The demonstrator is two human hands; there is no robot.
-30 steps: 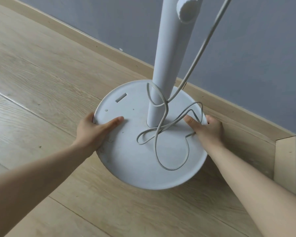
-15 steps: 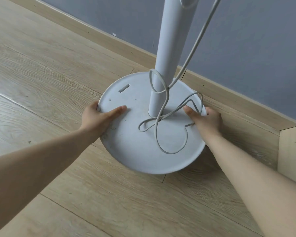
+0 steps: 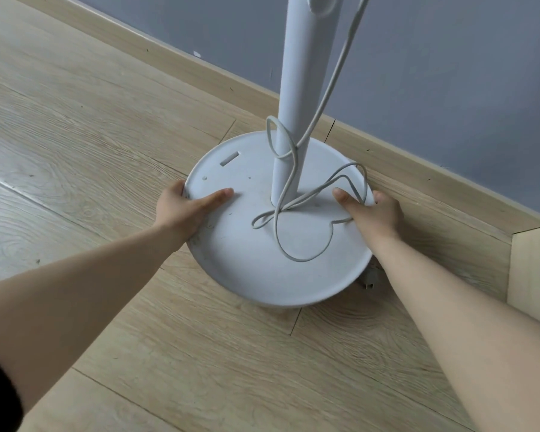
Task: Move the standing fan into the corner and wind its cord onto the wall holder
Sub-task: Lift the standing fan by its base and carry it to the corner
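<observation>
hands are gripping opposite rims of the fan base point(image 3: 262, 269) at frame centre: left hand point(image 3: 181, 210) and right hand point(image 3: 374, 213), fingers clamping it, likely for steering cornerward; cord point(image 3: 296, 213) is lying loose on top.

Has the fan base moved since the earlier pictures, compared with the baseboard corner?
Yes. The fan base, gripped by the left hand and right hand, has moved right, closer to the baseboard corner.
</observation>
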